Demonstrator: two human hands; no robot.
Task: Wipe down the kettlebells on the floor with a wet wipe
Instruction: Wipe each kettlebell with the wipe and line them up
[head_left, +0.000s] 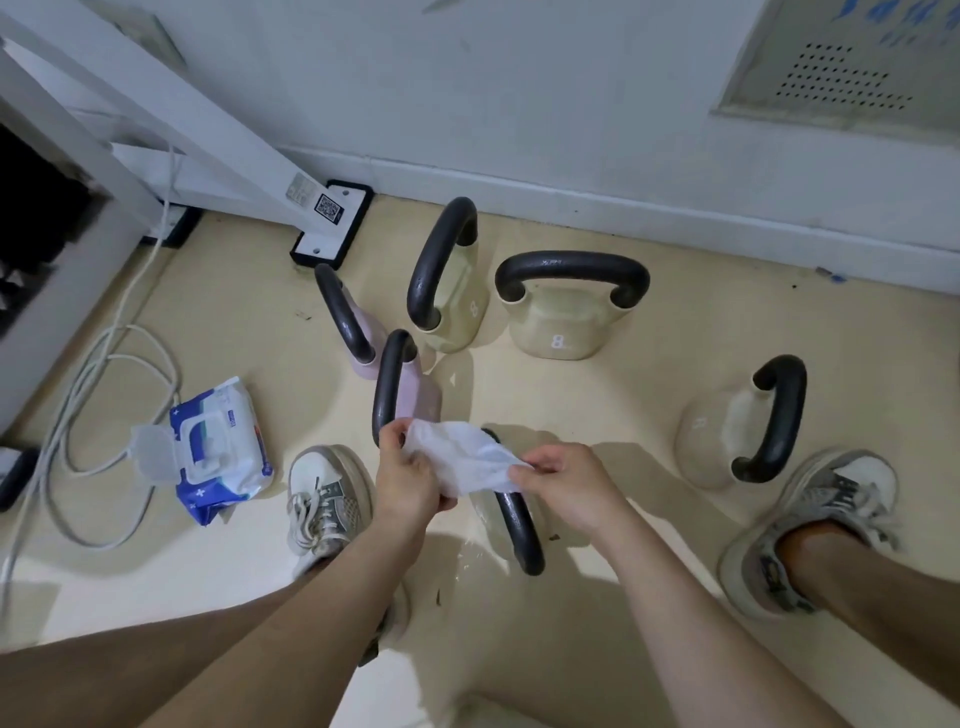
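Note:
A white wet wipe (467, 462) is stretched between my two hands above the floor. My left hand (408, 480) grips its left end, and my right hand (566, 483) pinches its right end. Several kettlebells with black handles stand on the beige floor. Two cream ones marked 8 (558, 325) (457, 306) are near the wall, and two pink ones (363, 338) (415, 395) lie to their left. Directly under my hands a cream kettlebell (514, 525) is partly hidden. Another cream kettlebell (727, 431) sits at the right.
An open blue-and-white wipes pack (218, 441) lies on the floor at the left, beside coiled white cables (78, 405). My shoes (327, 499) (810, 530) flank the kettlebells. A white frame foot (332, 228) and the wall baseboard (675, 218) bound the area.

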